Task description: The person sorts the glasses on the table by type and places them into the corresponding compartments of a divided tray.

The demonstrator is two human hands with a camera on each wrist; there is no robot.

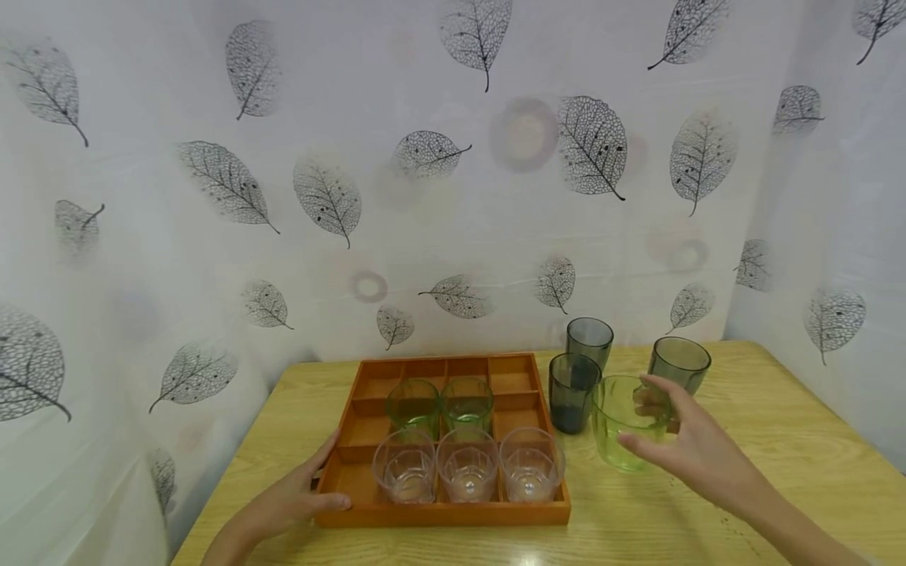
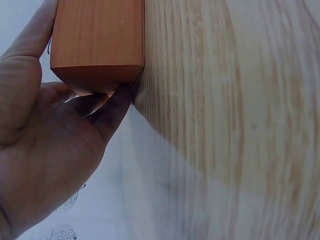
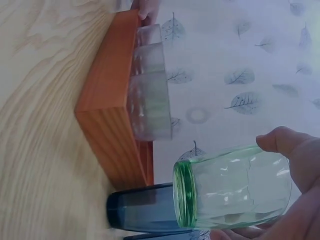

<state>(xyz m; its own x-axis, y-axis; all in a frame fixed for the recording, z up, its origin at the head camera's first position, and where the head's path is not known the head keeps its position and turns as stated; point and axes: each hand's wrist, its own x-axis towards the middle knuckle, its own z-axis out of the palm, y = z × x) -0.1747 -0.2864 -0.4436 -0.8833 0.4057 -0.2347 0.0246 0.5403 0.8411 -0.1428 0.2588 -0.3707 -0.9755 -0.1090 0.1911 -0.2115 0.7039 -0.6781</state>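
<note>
My right hand grips a light green glass by its side, between thumb and fingers. In the right wrist view this glass hangs clear of the table, its thick base toward the tabletop. On the left, my left hand holds the corner of an orange-brown wooden tray divided into compartments. The left wrist view has the thumb along one side of the tray corner and fingers on the other. Two green glasses stand in the tray's middle row, behind three clear glasses in the front row.
Right of the tray stand two grey-blue glasses, one nearer and one behind. A greyish-olive glass is farther right, behind my right hand. The light wood table meets a white leaf-print curtain at the back.
</note>
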